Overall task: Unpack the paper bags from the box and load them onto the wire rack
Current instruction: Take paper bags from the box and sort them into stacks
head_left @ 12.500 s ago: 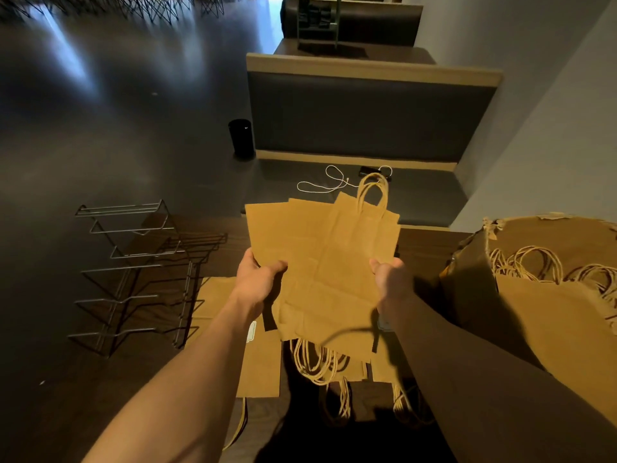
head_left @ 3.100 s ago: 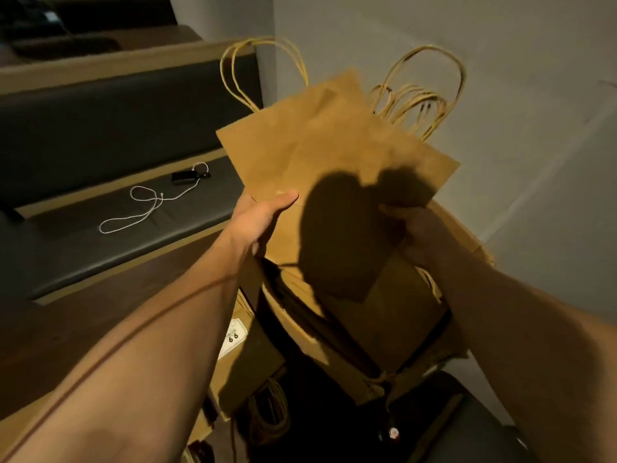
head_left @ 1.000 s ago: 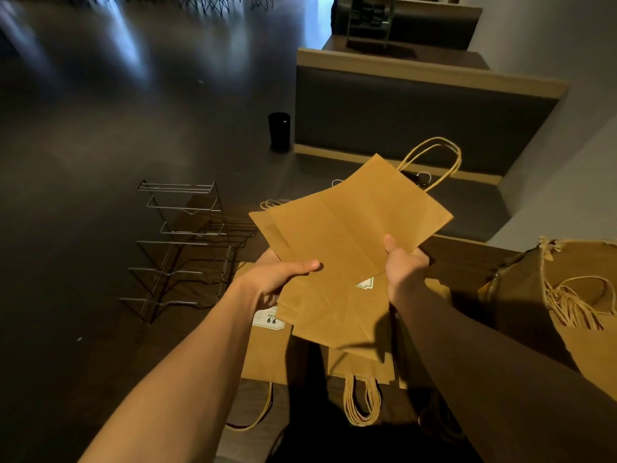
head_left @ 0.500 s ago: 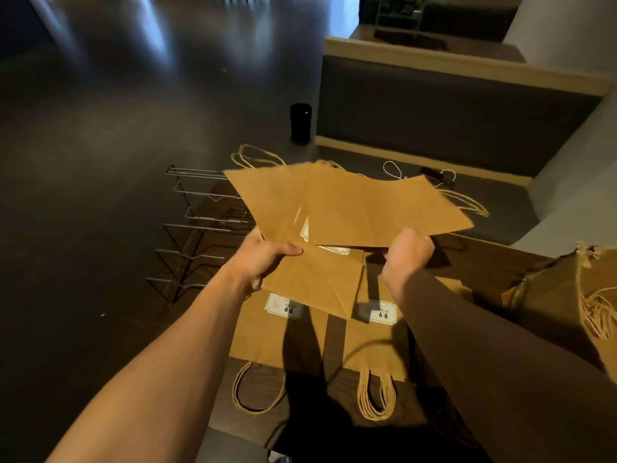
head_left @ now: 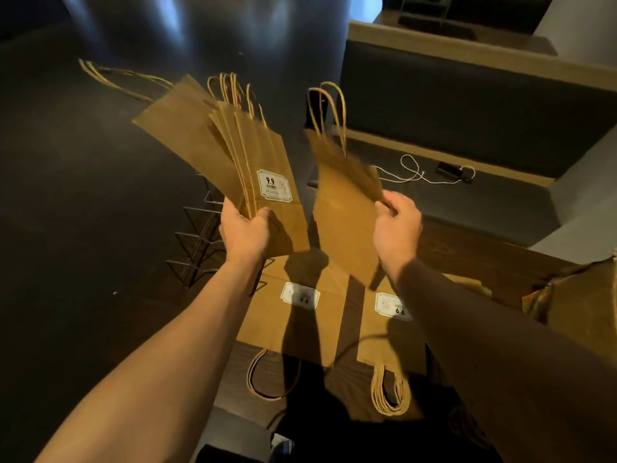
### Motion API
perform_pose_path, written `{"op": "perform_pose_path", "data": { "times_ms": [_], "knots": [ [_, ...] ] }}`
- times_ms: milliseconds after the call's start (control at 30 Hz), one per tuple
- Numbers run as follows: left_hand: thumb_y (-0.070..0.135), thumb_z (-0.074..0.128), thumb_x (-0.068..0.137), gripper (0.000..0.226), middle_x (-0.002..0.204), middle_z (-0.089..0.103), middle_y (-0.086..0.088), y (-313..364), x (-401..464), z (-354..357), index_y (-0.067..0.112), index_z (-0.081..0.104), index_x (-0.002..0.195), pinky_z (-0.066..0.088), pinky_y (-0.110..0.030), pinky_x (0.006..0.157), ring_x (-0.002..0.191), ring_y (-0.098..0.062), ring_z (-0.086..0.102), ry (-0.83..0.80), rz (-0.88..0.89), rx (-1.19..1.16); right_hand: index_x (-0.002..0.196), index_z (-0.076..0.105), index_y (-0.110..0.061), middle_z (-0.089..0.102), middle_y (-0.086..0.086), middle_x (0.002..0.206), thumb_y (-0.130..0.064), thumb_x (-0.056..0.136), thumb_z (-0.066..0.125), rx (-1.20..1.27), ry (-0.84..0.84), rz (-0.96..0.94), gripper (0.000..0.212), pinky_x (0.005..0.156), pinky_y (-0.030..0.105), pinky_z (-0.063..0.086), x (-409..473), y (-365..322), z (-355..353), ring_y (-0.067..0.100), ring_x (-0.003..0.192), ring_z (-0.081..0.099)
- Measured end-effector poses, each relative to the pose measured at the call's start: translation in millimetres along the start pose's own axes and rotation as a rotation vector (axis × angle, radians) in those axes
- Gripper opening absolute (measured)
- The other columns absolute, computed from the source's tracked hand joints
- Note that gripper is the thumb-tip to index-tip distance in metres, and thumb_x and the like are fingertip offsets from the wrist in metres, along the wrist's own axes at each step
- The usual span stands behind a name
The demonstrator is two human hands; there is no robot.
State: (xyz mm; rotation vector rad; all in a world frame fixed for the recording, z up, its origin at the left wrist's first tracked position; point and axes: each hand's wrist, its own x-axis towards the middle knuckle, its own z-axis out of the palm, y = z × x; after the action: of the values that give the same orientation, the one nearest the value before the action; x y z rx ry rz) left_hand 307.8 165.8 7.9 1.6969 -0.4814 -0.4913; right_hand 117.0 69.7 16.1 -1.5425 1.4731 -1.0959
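My left hand [head_left: 246, 230] grips a fanned bundle of several flat brown paper bags [head_left: 233, 155] by the bottom edge, handles pointing up and away; the front one bears a white label. My right hand [head_left: 397, 225] pinches a separate brown paper bag [head_left: 347, 208] by its side, held upright with handles on top. Two piles of flat bags [head_left: 293, 315] [head_left: 384, 339] lie on the wooden table below, handles toward me. The wire rack [head_left: 200, 242] stands at the table's left, partly hidden behind the held bundle. The cardboard box [head_left: 581, 299] shows at the right edge.
Past the table is a dark booth seat [head_left: 467, 202] with a white cable [head_left: 420, 172] and a small black device on it. A dark cylinder [head_left: 315, 110] stands on the floor behind the bags. The dark floor [head_left: 83, 195] spreads to the left.
The overlapping bags have been split apart: my left hand swung its bundle upright to the left, my right hand pulled one bag away to the right. The view has moved closer to the table.
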Motion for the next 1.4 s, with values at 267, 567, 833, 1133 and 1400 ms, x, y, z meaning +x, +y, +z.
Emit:
{"op": "perform_pose_path", "data": {
  "times_ms": [267, 567, 833, 1133, 1400],
  "knots": [
    [0.017, 0.065, 0.091, 0.042, 0.127, 0.064, 0.001, -10.0, 18.9, -24.9, 0.022, 0.054, 0.131, 0.037, -0.050, 0.114, 0.128, -0.025, 0.054, 0.133, -0.001, 0.075, 0.075, 0.063, -0.006, 0.057, 0.005, 0.114, 0.007, 0.098, 0.036, 0.270, -0.356, 0.561, 0.037, 0.092, 0.034, 0.046, -23.0, 47.1, -2.3, 0.020, 0.107, 0.053],
    [0.014, 0.063, 0.094, 0.036, 0.113, 0.063, 0.012, -7.7, 21.0, -17.4, 0.025, 0.056, 0.128, 0.042, -0.047, 0.112, 0.123, -0.019, 0.057, 0.029, 0.027, 0.062, 0.101, 0.064, 0.003, 0.051, 0.013, 0.107, 0.002, 0.100, 0.039, 0.003, -0.460, 0.818, 0.026, 0.081, 0.034, 0.050, -56.8, 87.8, 25.3, 0.024, 0.092, 0.058],
    [0.005, 0.067, 0.091, 0.034, 0.100, 0.066, 0.014, -12.6, 23.4, -23.9, 0.035, 0.052, 0.098, 0.050, -0.042, 0.103, 0.104, -0.013, 0.065, -0.080, -0.052, -0.100, 0.151, 0.024, -0.008, 0.042, 0.021, 0.143, 0.024, 0.088, 0.042, 0.022, -0.591, 0.816, 0.073, 0.084, 0.034, 0.057, -77.1, 92.8, 36.2, 0.034, 0.108, 0.055],
    [0.003, 0.069, 0.089, 0.032, 0.099, 0.071, 0.001, -21.2, 24.4, -25.6, 0.023, 0.054, 0.109, 0.058, -0.038, 0.084, 0.091, -0.015, 0.070, -0.112, -0.190, -0.208, 0.148, 0.032, -0.004, 0.042, 0.018, 0.145, 0.006, 0.101, 0.037, 0.108, -0.516, 0.923, 0.049, 0.068, 0.026, 0.049, -81.4, 111.8, 59.6, 0.029, 0.100, 0.050],
    [-0.008, 0.070, 0.083, 0.041, 0.101, 0.073, -0.008, -16.5, 12.5, -8.4, 0.007, 0.057, 0.119, 0.059, -0.027, 0.061, 0.078, -0.015, 0.074, -0.407, -0.338, -0.250, 0.144, 0.041, -0.021, 0.045, 0.007, 0.145, -0.066, 0.084, 0.056, 0.293, -0.386, 0.595, 0.076, 0.111, 0.045, 0.032, -19.4, 60.4, 39.6, 0.027, 0.133, 0.042]
  ]
}}
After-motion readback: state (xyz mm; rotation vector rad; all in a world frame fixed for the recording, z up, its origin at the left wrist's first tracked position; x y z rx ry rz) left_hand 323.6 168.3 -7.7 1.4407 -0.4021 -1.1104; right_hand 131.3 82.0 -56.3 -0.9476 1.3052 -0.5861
